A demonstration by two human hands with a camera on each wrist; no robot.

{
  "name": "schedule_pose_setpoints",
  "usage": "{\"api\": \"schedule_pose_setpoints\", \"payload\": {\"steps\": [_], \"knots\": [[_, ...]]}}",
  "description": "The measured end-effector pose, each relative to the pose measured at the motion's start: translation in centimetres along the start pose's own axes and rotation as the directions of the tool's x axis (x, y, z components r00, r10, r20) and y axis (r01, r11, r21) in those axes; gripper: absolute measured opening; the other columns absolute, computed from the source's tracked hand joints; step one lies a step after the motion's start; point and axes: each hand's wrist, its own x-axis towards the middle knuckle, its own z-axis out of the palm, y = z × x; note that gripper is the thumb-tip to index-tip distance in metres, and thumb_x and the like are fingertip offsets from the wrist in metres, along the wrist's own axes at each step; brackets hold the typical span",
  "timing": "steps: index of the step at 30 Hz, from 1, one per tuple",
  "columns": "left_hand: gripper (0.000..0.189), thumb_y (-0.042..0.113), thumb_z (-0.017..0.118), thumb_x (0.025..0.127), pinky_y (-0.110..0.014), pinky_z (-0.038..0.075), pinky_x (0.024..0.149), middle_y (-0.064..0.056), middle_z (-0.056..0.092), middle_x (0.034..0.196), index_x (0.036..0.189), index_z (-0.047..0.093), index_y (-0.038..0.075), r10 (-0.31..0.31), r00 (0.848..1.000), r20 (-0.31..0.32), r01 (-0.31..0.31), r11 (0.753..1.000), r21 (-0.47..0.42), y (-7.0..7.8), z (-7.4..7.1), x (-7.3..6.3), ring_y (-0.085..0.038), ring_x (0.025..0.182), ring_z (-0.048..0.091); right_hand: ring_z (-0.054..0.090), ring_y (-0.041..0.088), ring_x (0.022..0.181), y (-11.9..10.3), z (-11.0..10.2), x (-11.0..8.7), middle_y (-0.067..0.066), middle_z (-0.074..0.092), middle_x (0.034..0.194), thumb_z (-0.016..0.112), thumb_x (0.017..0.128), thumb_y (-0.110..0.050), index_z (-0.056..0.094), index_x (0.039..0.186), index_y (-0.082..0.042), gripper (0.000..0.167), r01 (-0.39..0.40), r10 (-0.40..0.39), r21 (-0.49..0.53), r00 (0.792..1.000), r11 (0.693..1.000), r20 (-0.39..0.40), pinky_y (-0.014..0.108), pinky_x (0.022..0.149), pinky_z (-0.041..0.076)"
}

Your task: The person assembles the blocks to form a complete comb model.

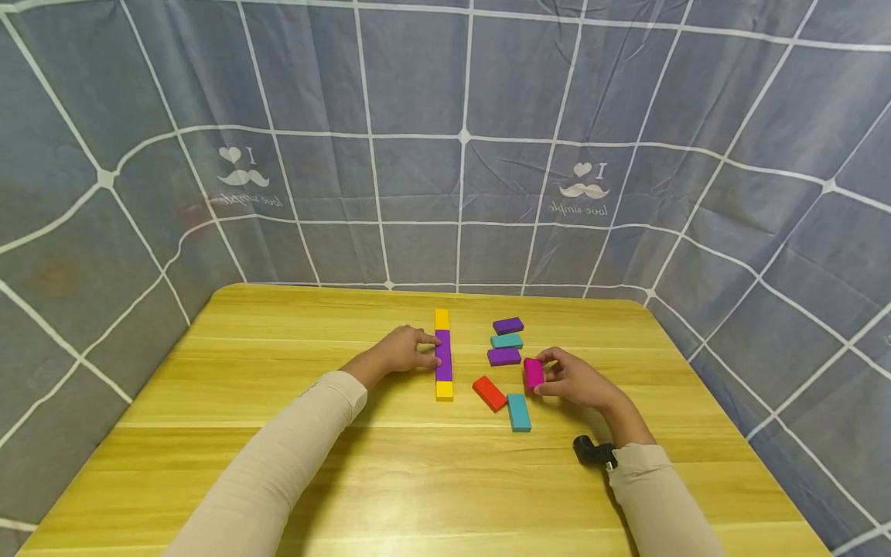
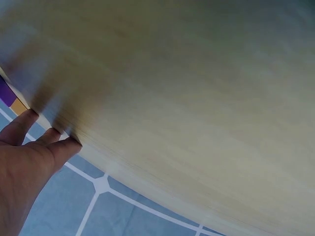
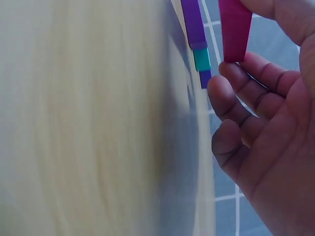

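A straight row of blocks runs away from the person: a yellow block (image 1: 442, 319) at the far end, purple blocks (image 1: 444, 373) in the middle, another yellow block (image 1: 444, 392) at the near end. From the left, the left hand (image 1: 401, 350) reaches to this row, its extended fingertips touching the purple part. The left wrist view catches the row's purple and yellow end beyond that hand. Between thumb and fingers the right hand (image 1: 576, 379) pinches a magenta block (image 1: 533, 374), which appears raised above the table in the right wrist view.
Right of the row lie a far purple block (image 1: 508, 326), a teal block (image 1: 506, 341) and a nearer purple block (image 1: 504, 357). Closer in are a red block (image 1: 489, 393) and a second teal block (image 1: 518, 412). Grey gridded cloth (image 1: 418, 186) surrounds the wooden table (image 1: 445, 480).
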Motion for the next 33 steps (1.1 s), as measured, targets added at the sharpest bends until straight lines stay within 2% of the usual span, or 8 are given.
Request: {"api": "schedule_pose_setpoints", "payload": {"steps": [11,18,29,33], "knots": [[0.049,0.038,0.071,0.091,-0.05,0.029,0.115,-0.018,0.057,0.138,0.133,0.066,0.014,-0.001,1.0,0.0,0.001,1.0,-0.001,0.1,0.0,0.0,-0.04,0.136,0.043,0.053,0.025,0.088,-1.9,1.3,0.3,0.009,0.057,0.091,0.082,0.083,-0.02,0.054,0.124,-0.002,0.053,0.033,-0.033,0.001,0.999,0.999,-0.018,0.034,0.073,0.046],[0.048,0.038,0.071,0.091,-0.051,0.025,0.116,-0.018,0.058,0.137,0.133,0.066,0.014,0.003,1.0,0.006,-0.003,1.0,0.004,0.1,0.1,0.0,-0.039,0.137,0.042,0.053,0.025,0.092,-3.9,2.5,0.4,0.01,0.059,0.099,0.082,0.082,-0.026,0.056,0.125,-0.004,0.054,0.072,-0.073,-0.037,0.997,0.997,-0.03,0.034,0.071,0.047],[0.048,0.037,0.072,0.091,-0.05,0.026,0.116,-0.016,0.06,0.135,0.132,0.066,0.013,0.01,1.0,0.002,-0.01,1.0,-0.001,0.2,0.1,-0.1,-0.038,0.136,0.043,0.053,0.024,0.095,-7.0,5.2,0.6,0.001,0.06,0.114,0.083,0.081,-0.026,0.057,0.123,-0.01,0.052,0.133,-0.131,-0.043,0.991,0.99,0.038,0.036,0.072,0.05],[0.049,0.037,0.072,0.091,-0.05,0.026,0.116,-0.016,0.06,0.136,0.132,0.066,0.013,0.006,1.0,0.001,-0.006,1.0,-0.004,0.2,0.1,-0.1,-0.038,0.136,0.043,0.054,0.024,0.09,-7.9,5.7,0.7,0.002,0.059,0.108,0.084,0.08,-0.025,0.056,0.12,-0.009,0.051,0.152,-0.149,-0.048,0.987,0.987,0.063,0.034,0.066,0.05]]}}
